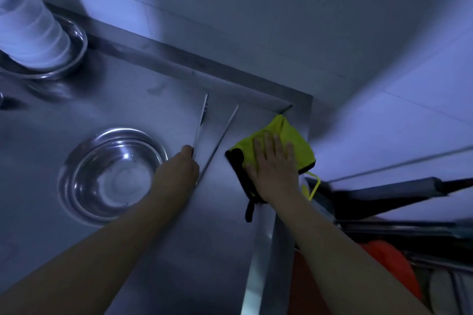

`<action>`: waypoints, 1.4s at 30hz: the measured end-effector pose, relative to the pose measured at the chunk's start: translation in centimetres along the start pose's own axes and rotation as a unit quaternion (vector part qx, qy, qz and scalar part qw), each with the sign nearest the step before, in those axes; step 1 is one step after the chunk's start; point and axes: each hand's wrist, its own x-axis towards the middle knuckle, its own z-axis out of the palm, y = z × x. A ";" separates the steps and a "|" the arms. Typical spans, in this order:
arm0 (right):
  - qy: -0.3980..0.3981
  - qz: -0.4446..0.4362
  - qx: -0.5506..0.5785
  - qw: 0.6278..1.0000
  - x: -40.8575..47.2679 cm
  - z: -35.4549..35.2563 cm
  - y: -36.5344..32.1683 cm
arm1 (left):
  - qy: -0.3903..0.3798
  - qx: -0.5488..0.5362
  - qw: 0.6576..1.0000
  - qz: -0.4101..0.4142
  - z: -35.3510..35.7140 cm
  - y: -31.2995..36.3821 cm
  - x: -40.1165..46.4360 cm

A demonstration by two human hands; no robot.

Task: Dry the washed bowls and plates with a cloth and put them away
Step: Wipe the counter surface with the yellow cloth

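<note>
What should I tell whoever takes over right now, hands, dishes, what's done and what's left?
Left hand: grips the edge of a flat steel plate stood on its rim on the counter.
Right hand: flat on the yellow cloth at the counter's corner.
Steel bowl sits left of the plate, apparently still wet. White stack stands in another steel bowl, far left.
Done: cannot tell. Left: dry plate and bowl, put away.

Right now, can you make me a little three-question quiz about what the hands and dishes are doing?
1. True or false: the right hand lies flat on the yellow cloth.
2. What is the left hand holding? A) a flat metal plate on its edge B) a cup C) a sponge
3. Fill in: the steel bowl sits on the metal ____.

Key: 1 true; 2 A; 3 counter.
</note>
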 end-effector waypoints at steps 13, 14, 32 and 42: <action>-0.019 0.007 0.023 1.000 -18.5 1.2 -11.2 | -0.034 -0.040 0.990 0.129 -3.5 -5.2 -4.8; -0.021 0.003 0.030 0.999 -19.5 1.3 -12.1 | -0.024 -0.041 0.991 0.122 -4.3 -6.2 -5.4; -0.084 -0.200 0.030 0.976 -20.0 0.0 -23.5 | 0.097 -0.087 0.976 -0.172 -13.5 -22.8 -18.1; -0.040 -0.098 0.115 0.988 -15.0 -1.7 -38.1 | 0.098 -0.095 0.974 -0.181 -19.4 -30.4 -13.6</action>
